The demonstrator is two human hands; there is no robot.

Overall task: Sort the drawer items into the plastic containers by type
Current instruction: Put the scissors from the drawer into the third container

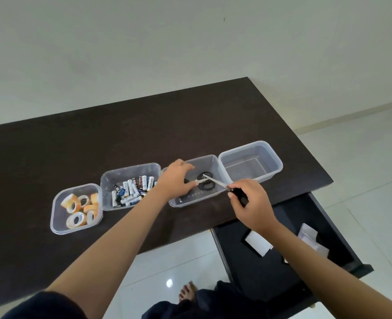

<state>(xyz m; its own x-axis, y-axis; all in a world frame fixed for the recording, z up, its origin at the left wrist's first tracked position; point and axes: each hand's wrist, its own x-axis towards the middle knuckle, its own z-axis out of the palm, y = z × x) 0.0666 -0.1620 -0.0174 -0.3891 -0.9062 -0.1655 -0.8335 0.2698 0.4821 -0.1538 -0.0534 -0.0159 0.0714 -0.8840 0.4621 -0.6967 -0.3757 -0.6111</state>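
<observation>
Four clear plastic containers stand in a row on the dark table (121,134). The leftmost container (53,223) holds tape rolls (80,210), and the second (130,170) holds batteries (132,189). In the third container (195,199) lies a pair of black-handled scissors (206,183). My left hand (175,179) reaches into that container and pinches their blade end. My right hand (250,203) grips a second pair of scissors (215,181) by the black handle. Its blades point over the third container's right rim. The fourth container (272,157) is empty.
An open dark drawer (271,272) sticks out below the table's right front edge, with white papers (258,244) in it. My bare foot (187,292) stands on the glossy white floor below. A pale wall lies behind the table.
</observation>
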